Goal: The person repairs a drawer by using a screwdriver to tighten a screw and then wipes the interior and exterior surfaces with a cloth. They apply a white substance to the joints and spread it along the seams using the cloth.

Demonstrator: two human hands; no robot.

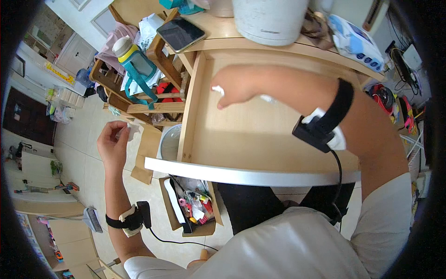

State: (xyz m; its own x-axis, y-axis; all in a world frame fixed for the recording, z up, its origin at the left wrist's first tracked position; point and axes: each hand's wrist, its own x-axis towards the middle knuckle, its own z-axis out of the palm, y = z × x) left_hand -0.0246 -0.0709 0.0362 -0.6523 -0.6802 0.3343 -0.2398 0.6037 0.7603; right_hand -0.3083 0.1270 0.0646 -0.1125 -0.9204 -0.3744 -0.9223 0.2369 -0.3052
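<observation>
My left hand (pixel 113 144) is held out to the left of the drawer, thumb and fingers pinched on a small white piece that looks like tissue (pixel 134 131). My right hand (pixel 239 84) is over the pulled-out wooden drawer (pixel 241 144), near its left wall. Its fingers are curled, and a bit of white material (pixel 218 89) that looks like tissue shows between them. Under my right forearm a small clear or whitish object (pixel 268 98) peeks out, mostly hidden. Both wrists wear black straps with small boxes and cables.
On the desktop above the drawer stand a white bin-like container (pixel 271 23), a black phone (pixel 180 34) and a white-and-blue packet (pixel 355 42). A teal bottle (pixel 139 65) is at the left. Below are a bucket (pixel 171 142) and a cardboard box (pixel 213 228) of small items.
</observation>
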